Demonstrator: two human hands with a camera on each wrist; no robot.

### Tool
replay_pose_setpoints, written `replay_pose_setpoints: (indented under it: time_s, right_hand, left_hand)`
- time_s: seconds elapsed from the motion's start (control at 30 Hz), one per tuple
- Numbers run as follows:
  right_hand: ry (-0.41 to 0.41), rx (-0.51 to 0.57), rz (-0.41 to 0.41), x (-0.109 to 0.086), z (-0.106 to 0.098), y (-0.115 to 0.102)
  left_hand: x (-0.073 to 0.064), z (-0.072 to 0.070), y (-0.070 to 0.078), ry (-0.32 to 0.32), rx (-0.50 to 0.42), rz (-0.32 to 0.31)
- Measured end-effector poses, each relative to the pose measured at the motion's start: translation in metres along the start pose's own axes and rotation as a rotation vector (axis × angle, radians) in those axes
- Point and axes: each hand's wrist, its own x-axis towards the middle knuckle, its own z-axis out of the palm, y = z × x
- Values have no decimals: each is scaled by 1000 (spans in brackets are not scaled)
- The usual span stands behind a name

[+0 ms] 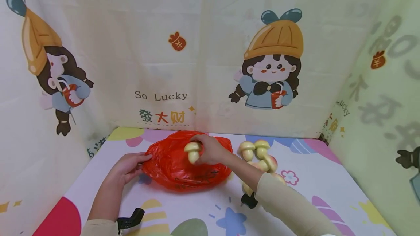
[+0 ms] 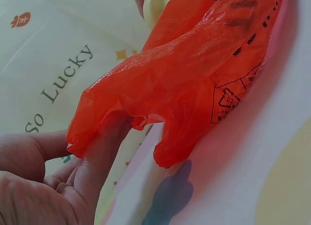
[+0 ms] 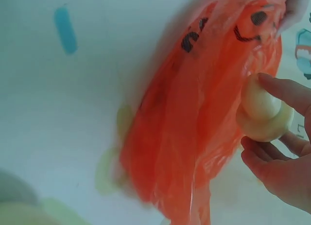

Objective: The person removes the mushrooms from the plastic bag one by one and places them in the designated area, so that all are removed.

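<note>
A red plastic bag (image 1: 177,177) lies on the table with its mouth spread open. My left hand (image 1: 126,166) pinches the bag's left edge between thumb and fingers; in the left wrist view the thin red film (image 2: 112,108) runs between them. Over the bag's mouth, my right hand (image 1: 210,150) holds a toy mushroom (image 1: 193,151) with a pale stem and yellowish cap. The right wrist view shows the mushroom (image 3: 262,111) gripped between the thumb and the fingers. What lies inside the bag is hidden.
Several more toy mushrooms (image 1: 262,148) lie in a cluster right of the bag, some partly behind the right forearm. The table (image 1: 183,214) has a colourful printed cover. Printed cloth walls (image 1: 210,65) close off the back and both sides.
</note>
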Motion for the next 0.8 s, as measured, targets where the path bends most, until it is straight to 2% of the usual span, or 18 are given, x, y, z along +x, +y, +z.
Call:
replay_pose_setpoints:
  time_s: [0.37, 0.8]
  right_hand:
    - [24, 1, 16, -21, -15, 9]
    - [37, -15, -39, -56, -35, 11]
  left_hand:
    - [-2, 1, -1, -9, 1, 1]
    - [-1, 1, -1, -29, -1, -4]
